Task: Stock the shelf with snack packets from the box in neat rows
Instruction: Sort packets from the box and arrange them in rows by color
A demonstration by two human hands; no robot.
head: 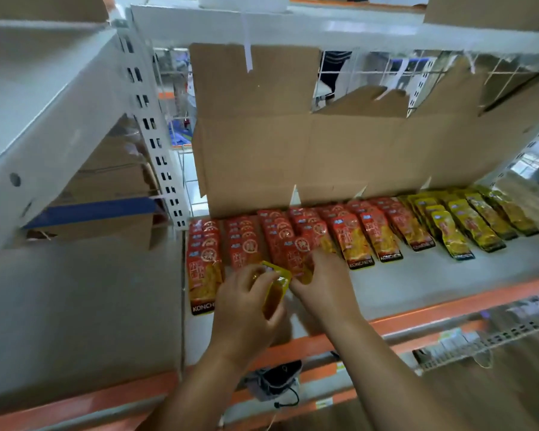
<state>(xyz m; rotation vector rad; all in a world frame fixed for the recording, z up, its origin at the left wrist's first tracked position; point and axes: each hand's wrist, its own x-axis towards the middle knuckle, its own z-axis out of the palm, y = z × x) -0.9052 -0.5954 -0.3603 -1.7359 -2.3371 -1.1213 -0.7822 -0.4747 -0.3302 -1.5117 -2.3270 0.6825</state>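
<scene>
Gripping yellow packet (275,292), left hand (246,303) fingers curled; right hand (321,283) seemingly pinching red packet (294,259).

Packet rows (355,231) lie side by side on shelf (417,281). Cardboard sheet (293,157) upright behind them, slotted post (156,135) at left. Left hand (246,309), single packet (276,290) in it, and right hand (324,284) before the rows.

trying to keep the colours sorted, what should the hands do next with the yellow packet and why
Probably carry the yellow packet rightward to the yellow rows: the left hand grips it in front of the red rows, where setting it down would break the colour blocks.
</scene>
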